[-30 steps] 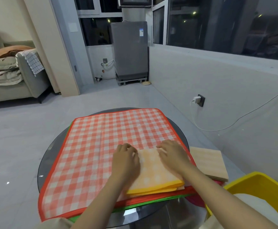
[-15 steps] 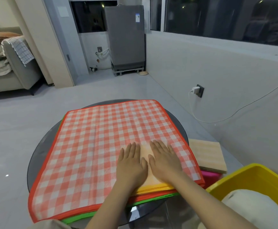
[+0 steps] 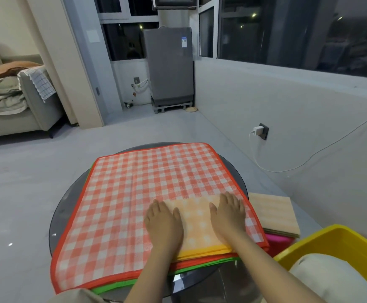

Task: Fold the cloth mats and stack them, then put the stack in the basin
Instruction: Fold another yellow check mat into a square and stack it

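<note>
A folded yellow checked mat [image 3: 199, 226] lies at the near right of a spread red-and-white checked mat [image 3: 147, 189] on a round dark glass table [image 3: 69, 206]. A green mat edge [image 3: 200, 268] shows beneath the red one. My left hand [image 3: 164, 224] presses flat on the yellow mat's left side. Flat on its right side lies my right hand [image 3: 229, 215]. The fingers of both hands are straight. The yellow basin [image 3: 331, 239] stands at the lower right with a white rounded thing [image 3: 329, 278] inside.
A wooden board [image 3: 274, 213] lies right of the table over something pink [image 3: 278, 240]. A wall with a plugged charger [image 3: 258, 131] and cable runs along the right. A grey appliance [image 3: 169, 66] stands at the back, a sofa [image 3: 14, 106] far left.
My hands went from curled on the yellow mat to flat side by side, then slid apart to its left and right sides. The camera view tilted.
</note>
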